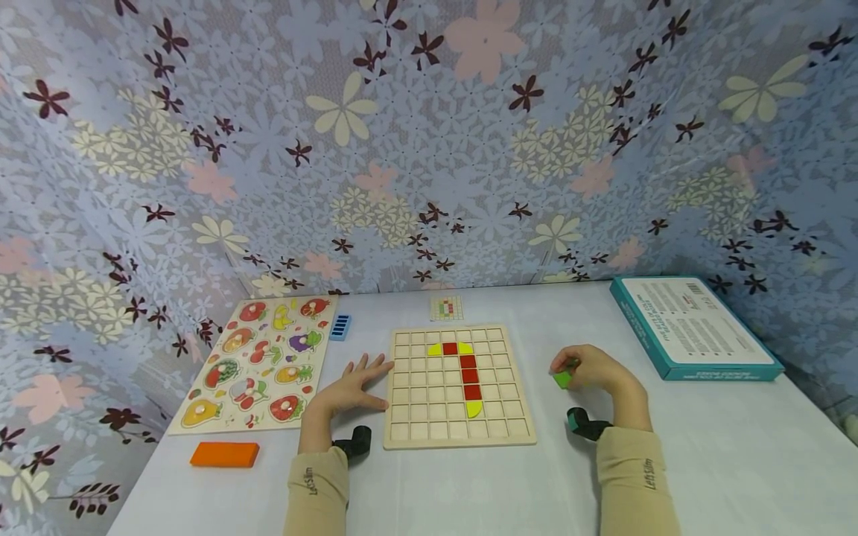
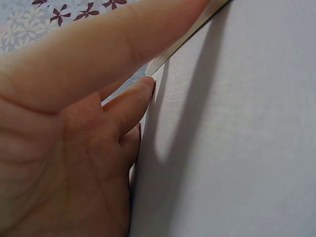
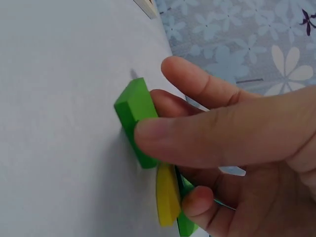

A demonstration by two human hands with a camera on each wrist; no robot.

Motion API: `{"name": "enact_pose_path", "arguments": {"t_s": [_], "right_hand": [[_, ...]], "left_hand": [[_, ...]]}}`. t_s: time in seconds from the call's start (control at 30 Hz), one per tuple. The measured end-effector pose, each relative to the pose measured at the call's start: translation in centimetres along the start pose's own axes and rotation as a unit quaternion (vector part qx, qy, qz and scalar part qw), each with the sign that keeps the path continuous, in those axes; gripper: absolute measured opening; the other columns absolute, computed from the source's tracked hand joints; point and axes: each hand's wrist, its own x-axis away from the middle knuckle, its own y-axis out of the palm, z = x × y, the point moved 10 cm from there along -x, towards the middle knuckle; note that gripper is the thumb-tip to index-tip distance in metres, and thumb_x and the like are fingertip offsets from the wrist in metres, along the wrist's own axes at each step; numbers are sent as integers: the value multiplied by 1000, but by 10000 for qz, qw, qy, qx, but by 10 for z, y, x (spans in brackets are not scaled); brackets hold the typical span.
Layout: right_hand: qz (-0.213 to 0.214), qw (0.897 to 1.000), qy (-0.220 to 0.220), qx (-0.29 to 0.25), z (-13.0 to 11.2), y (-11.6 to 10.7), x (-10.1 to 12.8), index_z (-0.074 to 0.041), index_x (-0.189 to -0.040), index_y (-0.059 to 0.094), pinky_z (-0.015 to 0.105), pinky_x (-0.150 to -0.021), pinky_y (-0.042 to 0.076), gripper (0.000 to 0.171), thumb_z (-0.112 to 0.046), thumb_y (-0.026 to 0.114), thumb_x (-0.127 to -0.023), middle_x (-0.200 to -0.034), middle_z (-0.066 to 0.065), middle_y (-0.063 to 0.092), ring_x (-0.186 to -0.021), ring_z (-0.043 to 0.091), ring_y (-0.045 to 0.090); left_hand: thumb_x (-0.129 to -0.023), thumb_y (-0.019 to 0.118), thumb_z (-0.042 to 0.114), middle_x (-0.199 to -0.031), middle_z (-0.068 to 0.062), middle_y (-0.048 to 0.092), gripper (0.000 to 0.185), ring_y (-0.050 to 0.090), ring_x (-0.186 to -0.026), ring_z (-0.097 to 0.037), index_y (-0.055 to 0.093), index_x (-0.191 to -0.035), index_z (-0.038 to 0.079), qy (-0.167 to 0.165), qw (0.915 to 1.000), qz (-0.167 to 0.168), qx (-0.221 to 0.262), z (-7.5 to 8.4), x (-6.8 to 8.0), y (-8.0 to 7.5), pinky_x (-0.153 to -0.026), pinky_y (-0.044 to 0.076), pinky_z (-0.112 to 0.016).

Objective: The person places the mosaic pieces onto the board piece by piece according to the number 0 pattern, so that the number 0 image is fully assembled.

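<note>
A wooden grid board [image 1: 456, 444] lies flat in the middle of the table. On it, several red square blocks [image 1: 472, 392] and yellow rounded blocks [image 1: 474, 409] form a hooked line. My left hand [image 1: 345, 392] rests at the board's left side, its fingers spread and fingertips at the edge. To the right of the board, my right hand [image 1: 593, 367] pinches a green block [image 3: 136, 111] between thumb and finger, just over the table. Deeper in that hand, a yellow block [image 3: 168, 195] and another green piece [image 3: 185, 224] show by the curled fingers, partly hidden.
A small pattern card [image 1: 446, 308] lies behind the board. To the left are a fruit puzzle board [image 1: 258, 357], a blue piece [image 1: 340, 327] and an orange block [image 1: 224, 455]. A teal-edged box [image 1: 704, 327] sits at the back right. Patterned cloth [image 1: 429, 149] hangs behind the table.
</note>
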Motion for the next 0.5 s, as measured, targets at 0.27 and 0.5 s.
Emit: {"name": "enact_pose_path", "arguments": {"t_s": [0.27,0.5], "right_hand": [[278,9994,2,201,-10,4,-9,-3,-89,62,35,-72,44,31,11,65,-62,-85,7,58,-79,22,50],[466,9985,-277,78,-22,6,-10,0,-89,61,32,-67,40,32,13,64,-60,-83,8,53,-77,23,47]], "left_hand": [[-70,78,22,-153,-10,17,83,-6,-141,-34,38,-142,12,30,10000,33,-49,0,0,-1,-113,-7,-49],[-70,78,21,-153,-10,16,83,-7,-141,-33,38,-142,13,11,10000,49,55,-2,-1,0,-113,-9,-49]]}}
